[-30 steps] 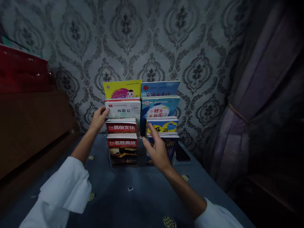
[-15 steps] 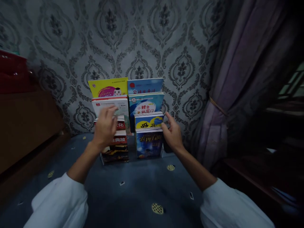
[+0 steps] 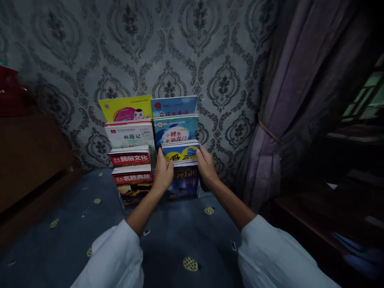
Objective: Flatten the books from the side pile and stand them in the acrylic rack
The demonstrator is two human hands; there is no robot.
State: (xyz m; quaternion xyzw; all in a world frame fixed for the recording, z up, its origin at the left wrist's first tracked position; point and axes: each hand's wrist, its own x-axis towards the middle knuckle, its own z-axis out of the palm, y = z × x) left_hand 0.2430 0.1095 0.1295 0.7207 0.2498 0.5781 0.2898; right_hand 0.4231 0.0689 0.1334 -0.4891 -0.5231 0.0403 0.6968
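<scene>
Two columns of upright books stand against the wall. In the right column, my left hand point(image 3: 163, 171) and my right hand point(image 3: 207, 165) clasp the left and right edges of a blue-and-yellow book point(image 3: 180, 153), thumbs in front and fingers behind. Directly before it stands a dark blue book point(image 3: 186, 182), partly covered by my left hand. Behind are a light blue book point(image 3: 177, 130) with a white oval and a blue book point(image 3: 174, 106) at the back. The left column holds two red-banded books point(image 3: 132, 158), a white book point(image 3: 130, 134) and a yellow book point(image 3: 124, 106).
The books rest on a dark blue patterned cloth point(image 3: 168, 248). Behind rises patterned wallpaper point(image 3: 198, 52). A tied purple curtain point(image 3: 267, 160) hangs at the right. At the left is a brown wooden piece of furniture point(image 3: 30, 152) with a red object point(image 3: 10, 94) on top.
My left hand has moved right and down from the left column to the left edge of the blue-and-yellow book. My right hand remains at its right edge. The view has shifted slightly right.
</scene>
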